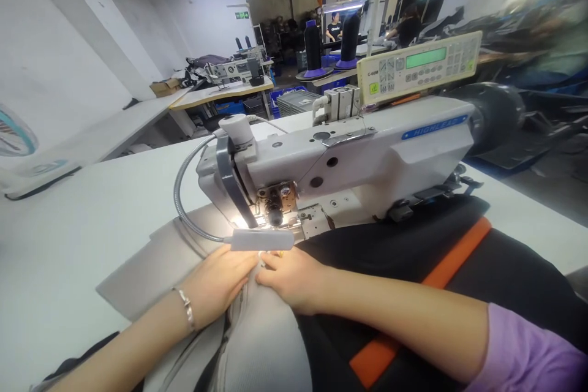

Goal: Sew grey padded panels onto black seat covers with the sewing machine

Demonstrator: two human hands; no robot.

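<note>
A white sewing machine (367, 159) stands on the white table, its needle area lit by a small lamp (261, 239) on a bent metal neck. My left hand (225, 278) lies on light grey fabric (264, 337) just in front of the needle area, fingers stretched out. Close beside it, my right hand (294, 275) presses the same fabric, its fingers bent and partly hidden by the lamp. Black fabric (376, 257) with an orange strip (459, 251) spreads under my right forearm. The needle tip is hidden.
A control panel (420, 67) sits above the machine. Behind are dark thread cones (313, 49), a second sewing machine (236, 70) on another table and a cardboard box (165, 86). A person (334, 29) in a black shirt is in the far background.
</note>
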